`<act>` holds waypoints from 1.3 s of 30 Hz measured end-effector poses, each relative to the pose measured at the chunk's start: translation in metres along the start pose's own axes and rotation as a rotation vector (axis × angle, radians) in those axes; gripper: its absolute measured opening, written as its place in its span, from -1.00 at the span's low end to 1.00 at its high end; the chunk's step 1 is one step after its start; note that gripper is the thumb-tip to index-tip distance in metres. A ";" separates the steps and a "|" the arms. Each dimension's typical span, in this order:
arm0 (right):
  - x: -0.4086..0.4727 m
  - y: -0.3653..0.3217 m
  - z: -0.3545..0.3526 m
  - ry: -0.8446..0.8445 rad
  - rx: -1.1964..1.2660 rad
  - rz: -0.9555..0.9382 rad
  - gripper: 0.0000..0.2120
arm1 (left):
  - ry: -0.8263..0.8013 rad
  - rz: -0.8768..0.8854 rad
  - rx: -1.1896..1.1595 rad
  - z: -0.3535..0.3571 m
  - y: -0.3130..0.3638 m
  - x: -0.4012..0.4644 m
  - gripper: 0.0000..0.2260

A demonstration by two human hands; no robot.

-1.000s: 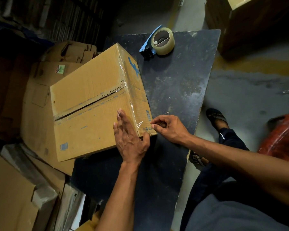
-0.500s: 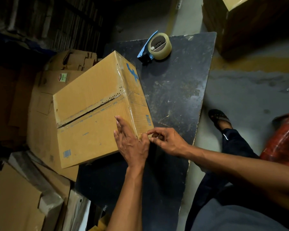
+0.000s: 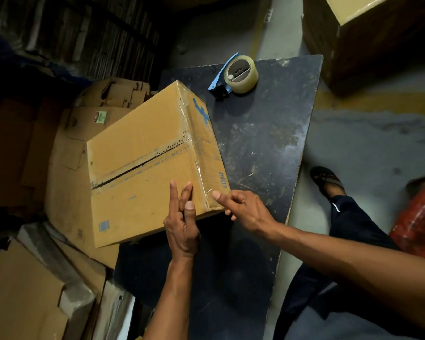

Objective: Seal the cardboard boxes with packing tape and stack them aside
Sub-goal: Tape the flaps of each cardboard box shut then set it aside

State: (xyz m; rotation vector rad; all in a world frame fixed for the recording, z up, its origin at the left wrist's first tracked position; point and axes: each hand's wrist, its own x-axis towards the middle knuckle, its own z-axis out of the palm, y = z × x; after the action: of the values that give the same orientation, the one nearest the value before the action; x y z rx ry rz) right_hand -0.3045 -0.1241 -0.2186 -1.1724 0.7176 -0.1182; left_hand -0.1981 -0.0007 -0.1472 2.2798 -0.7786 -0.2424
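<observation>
A brown cardboard box [image 3: 142, 153] lies on the dark table [image 3: 263, 148], overhanging its left edge. The centre seam between its flaps gapes in a dark slit. Clear tape runs along the box's right edge. My left hand [image 3: 182, 217] rests with straight fingers on the box's near right corner. My right hand [image 3: 241, 207] presses its thumb on the tape end at that corner, the other fingers loosely curled. A blue tape dispenser with a clear roll [image 3: 238, 74] lies at the table's far end, apart from both hands.
Flattened cardboard and folded boxes [image 3: 66, 148] pile up on the left, below the table edge. A large brown box [image 3: 368, 38] stands on the floor at the far right. A leg and sandalled foot [image 3: 329, 182] are right of the table, beside a red object [image 3: 420, 219].
The right hand has stopped pinching the tape end and now presses it with the thumb. The left hand's fingers slid slightly toward the box corner. The view shifted a little.
</observation>
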 end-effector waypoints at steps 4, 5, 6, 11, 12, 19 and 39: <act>0.014 0.000 0.012 -0.038 -0.003 0.064 -0.21 | 0.007 0.028 -0.058 0.004 0.006 0.004 -0.35; 0.017 0.005 0.012 -0.067 0.057 0.059 -0.26 | 0.013 0.031 -0.057 0.004 0.007 0.004 -0.35; 0.018 0.009 0.011 -0.097 0.114 0.062 -0.33 | 0.020 0.030 -0.052 0.004 0.006 0.004 -0.35; 0.030 0.022 0.003 -0.196 0.175 0.072 -0.56 | 0.023 0.015 -0.008 0.005 0.001 0.003 -0.39; 0.032 0.023 0.003 -0.204 0.157 0.071 -0.58 | 0.035 -0.001 0.004 0.006 0.002 0.004 -0.41; 0.022 0.007 0.010 0.235 -0.129 -0.231 -0.80 | 0.228 0.051 0.179 -0.001 0.005 0.049 -0.70; 0.085 -0.028 0.036 -0.124 -0.335 -0.519 -0.04 | -0.089 -0.036 0.480 0.020 -0.028 0.125 -0.39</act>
State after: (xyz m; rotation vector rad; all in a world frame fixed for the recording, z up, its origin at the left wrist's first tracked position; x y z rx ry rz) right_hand -0.2105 -0.1442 -0.2259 -1.6556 0.3151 -0.3666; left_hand -0.0918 -0.0705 -0.1750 2.7507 -0.9187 -0.1893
